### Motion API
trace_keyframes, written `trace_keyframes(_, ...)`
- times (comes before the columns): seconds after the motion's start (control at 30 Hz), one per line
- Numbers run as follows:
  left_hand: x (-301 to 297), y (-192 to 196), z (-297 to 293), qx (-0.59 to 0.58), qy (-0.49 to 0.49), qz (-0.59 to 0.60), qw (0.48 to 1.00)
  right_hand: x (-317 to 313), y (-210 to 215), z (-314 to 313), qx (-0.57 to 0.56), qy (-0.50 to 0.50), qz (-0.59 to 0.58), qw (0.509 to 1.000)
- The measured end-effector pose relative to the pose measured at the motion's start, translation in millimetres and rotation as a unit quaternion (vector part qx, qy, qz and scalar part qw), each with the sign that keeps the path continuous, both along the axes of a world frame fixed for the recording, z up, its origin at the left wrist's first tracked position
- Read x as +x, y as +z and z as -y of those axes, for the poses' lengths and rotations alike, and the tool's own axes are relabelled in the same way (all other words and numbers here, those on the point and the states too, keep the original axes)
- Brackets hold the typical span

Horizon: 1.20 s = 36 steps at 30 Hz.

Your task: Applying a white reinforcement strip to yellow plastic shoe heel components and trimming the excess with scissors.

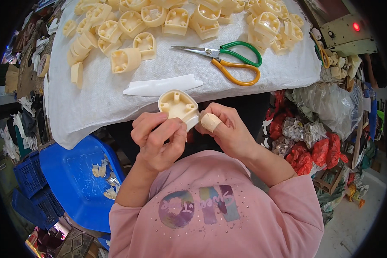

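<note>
Above my lap, my left hand (157, 137) pinches a cream plastic shell-shaped part (173, 102), its hollow side with small inner posts turned up. A whitish glossy band shows along the part's lower right side. At that side, my right hand (230, 129) has its fingers pressed together; what they hold is hidden. A beige wrap (210, 122) covers one of its digits. Just beyond the part, a white paper strip (163, 85) lies on the white cloth-covered table (90, 116). Scissors (217, 53) with one green and one orange handle rest there, blades slightly apart.
Many similar cream parts (176, 20) are heaped along the table's far side. A blue plastic tub (69, 172) with a few pieces inside stands at my left, beside blue crates (32, 176). Red and clear plastic bags (320, 150) crowd the right. A box with a red light (350, 32) sits far right.
</note>
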<state>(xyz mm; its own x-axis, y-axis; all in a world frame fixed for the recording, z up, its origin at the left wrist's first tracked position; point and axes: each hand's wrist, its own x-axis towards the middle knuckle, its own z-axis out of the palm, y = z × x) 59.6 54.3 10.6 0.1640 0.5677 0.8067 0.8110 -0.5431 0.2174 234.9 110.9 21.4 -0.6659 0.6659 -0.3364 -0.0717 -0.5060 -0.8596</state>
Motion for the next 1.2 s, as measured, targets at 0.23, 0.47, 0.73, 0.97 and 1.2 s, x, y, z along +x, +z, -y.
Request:
trace_keyframes(0.23,-1,-6,3,-0.011,0.037,0.001,0.999,5,-8,-3,-0.152,0.033,-0.173,0.973)
trace_keyframes(0.47,4,-9,3,-0.015,0.008,-0.003,1.000,0,-6,5,-0.041,0.013,-0.101,0.994)
trace_keyframes(0.73,2,-7,5,-0.060,0.034,0.056,0.996,8,-2,-9,0.007,0.045,-0.021,0.999)
trace_keyframes(0.97,5,-3,2,-0.053,-0.011,0.142,0.988,6,-3,-38,0.185,0.046,-0.047,0.981)
trace_keyframes(1.2,-7,-9,0,-0.144,-0.160,0.284,0.934,2,0,-41,0.288,0.024,-0.022,0.957)
